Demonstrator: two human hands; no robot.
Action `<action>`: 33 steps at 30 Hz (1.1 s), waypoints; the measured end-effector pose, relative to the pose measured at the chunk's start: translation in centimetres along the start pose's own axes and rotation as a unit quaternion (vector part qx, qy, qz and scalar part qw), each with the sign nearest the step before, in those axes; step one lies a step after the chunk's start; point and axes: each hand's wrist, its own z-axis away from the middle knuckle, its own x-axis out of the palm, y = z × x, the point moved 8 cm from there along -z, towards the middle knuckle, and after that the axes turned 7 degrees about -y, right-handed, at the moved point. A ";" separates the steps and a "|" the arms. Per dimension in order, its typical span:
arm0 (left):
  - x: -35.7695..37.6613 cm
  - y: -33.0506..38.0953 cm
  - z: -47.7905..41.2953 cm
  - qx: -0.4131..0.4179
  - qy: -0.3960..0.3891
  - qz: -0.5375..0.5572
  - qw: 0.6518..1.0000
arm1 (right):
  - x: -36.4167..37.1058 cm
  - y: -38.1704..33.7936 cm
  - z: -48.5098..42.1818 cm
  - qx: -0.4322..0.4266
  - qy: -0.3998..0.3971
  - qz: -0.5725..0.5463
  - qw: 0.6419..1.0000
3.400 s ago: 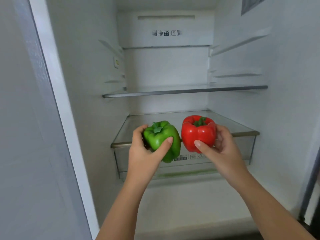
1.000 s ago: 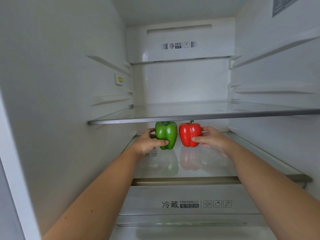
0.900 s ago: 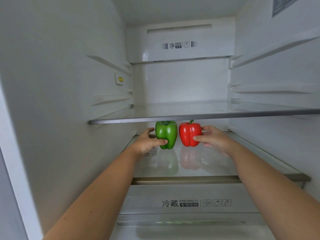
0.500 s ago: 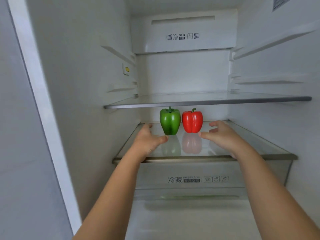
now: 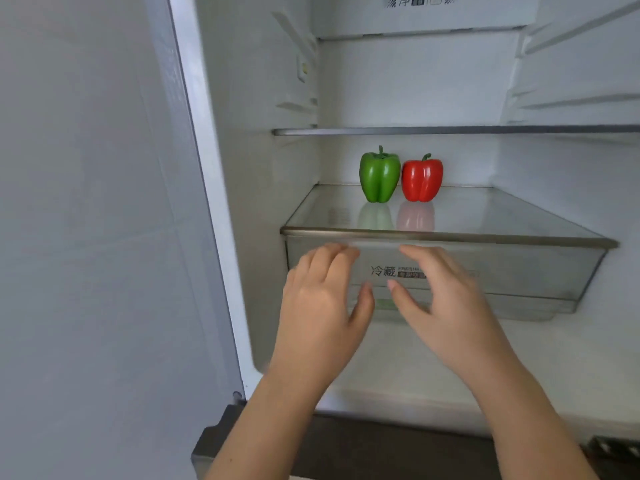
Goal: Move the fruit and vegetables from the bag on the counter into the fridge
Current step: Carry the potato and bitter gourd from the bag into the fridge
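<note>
A green bell pepper and a red bell pepper stand upright side by side, almost touching, at the back of the fridge's lower glass shelf. My left hand and my right hand are out in front of the fridge, below the shelf's front edge, before the clear drawer. Both hands hold nothing and have their fingers spread. The bag on the counter is out of view.
The clear crisper drawer sits under the lower shelf. An upper glass shelf runs above the peppers. The fridge's left wall and frame stand close to my left arm. A dark strip lies below the fridge compartment.
Both hands set the peppers on the lower shelf, let go and drew back out of the fridge. The view has shifted back and to the left.
</note>
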 end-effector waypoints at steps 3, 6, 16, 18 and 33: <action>-2.3 0.6 3.4 -0.025 0.020 -0.052 0.998 | 1.2 -2.4 1.3 -0.037 -0.025 -0.009 0.999; -5.7 0.5 7.5 -0.087 0.046 -0.100 0.990 | 2.7 -5.9 3.3 -0.098 -0.059 -0.033 0.993; -18.0 1.2 25.4 -0.311 0.049 -0.322 0.893 | 7.0 -22.0 13.8 -0.292 -0.181 -0.182 0.921; -21.0 2.4 28.8 -0.348 0.064 -0.349 0.868 | 7.4 -25.6 16.4 -0.325 -0.207 -0.206 0.900; -46.1 21.9 59.9 -0.541 0.147 -0.509 0.653 | -3.2 -55.8 44.9 -0.519 -0.233 -0.401 0.718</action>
